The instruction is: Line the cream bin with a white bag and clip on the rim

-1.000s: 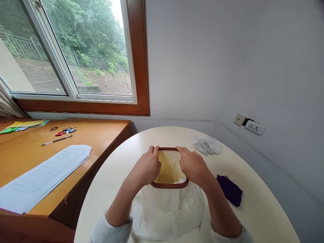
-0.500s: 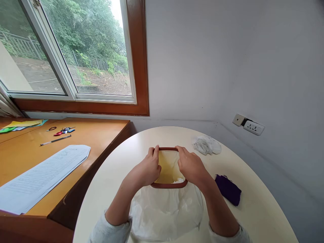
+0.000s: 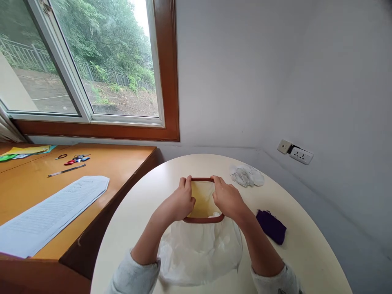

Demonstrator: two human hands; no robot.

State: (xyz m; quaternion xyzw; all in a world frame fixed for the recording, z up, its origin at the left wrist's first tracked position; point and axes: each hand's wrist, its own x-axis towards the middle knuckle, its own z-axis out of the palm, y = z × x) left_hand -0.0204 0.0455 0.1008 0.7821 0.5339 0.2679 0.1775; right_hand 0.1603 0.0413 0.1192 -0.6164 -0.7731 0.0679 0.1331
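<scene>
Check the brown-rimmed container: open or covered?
Open: the container shows its yellowish inside within the rim, between left hand and right hand.

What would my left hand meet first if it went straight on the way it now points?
Beyond the brown rim it grips, your left hand would cross the round table and probably meet the wall first, though depth is unclear.

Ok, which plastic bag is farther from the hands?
The crumpled bag at back right, beyond the purple cloth; the other bag spreads below the brown rim held by left hand and right hand.
</scene>
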